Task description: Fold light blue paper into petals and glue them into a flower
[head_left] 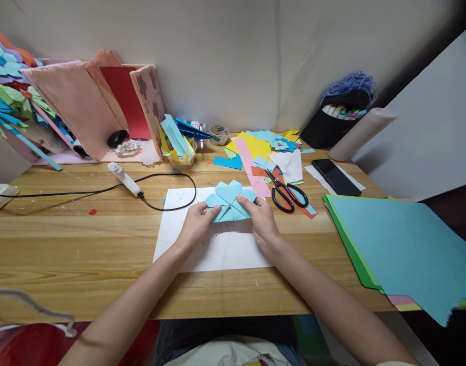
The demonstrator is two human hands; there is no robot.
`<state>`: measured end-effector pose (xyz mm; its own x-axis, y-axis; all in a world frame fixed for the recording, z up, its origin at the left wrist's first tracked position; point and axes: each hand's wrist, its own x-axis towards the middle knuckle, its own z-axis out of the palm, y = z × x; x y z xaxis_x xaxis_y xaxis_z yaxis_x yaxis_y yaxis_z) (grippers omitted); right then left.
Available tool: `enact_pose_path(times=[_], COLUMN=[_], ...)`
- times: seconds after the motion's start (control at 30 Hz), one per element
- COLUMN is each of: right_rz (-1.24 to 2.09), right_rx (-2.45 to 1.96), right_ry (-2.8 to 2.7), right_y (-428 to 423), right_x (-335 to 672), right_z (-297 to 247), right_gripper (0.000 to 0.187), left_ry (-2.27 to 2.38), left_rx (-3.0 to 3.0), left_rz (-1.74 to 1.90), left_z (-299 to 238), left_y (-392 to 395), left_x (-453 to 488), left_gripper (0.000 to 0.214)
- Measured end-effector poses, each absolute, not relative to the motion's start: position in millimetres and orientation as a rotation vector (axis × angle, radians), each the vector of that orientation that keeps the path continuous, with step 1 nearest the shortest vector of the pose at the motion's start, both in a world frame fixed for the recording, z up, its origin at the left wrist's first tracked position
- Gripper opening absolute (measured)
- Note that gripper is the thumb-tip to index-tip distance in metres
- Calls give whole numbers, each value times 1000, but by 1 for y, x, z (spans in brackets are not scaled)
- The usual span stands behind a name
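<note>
Between my two hands is a light-blue folded paper flower (pixel 228 195), its pointed petals spread around a centre. My left hand (pixel 199 219) pinches its left side, thumb on top and fingers underneath. On the opposite side, my right hand (pixel 261 218) grips the petals in the same way. Both hands are just above a white sheet of paper (pixel 217 254) lying on the wooden table (pixel 103 259). Black-handled scissors (pixel 286 192) rest partly open to the right of my right hand, on coloured scraps. The fingers under the flower are mostly hidden.
A white glue gun (pixel 124 179) with a black cord lies left of the sheet. Behind are a cup of paper strips (pixel 181 152), a tape roll (pixel 219 134) and yellow paper (pixel 255 147). A phone (pixel 335 177) and stacked coloured paper (pixel 404 239) lie at right.
</note>
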<state>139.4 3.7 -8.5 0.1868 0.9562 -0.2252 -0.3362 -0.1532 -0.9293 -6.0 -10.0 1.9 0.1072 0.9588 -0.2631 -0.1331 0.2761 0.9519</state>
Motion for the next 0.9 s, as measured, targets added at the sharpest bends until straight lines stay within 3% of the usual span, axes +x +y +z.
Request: enact_pose_path(times=[0.9], right_rz=[1370], right_rx=[-1188], right_ry=[-715], right_y=[2], right_x=[136], right_z=[-13], right_gripper=[34], left_ry=[1164], left_rx=[944], left_rz=[952], left_z=[8], left_y=[-8], left_x=[-9], left_gripper=[37])
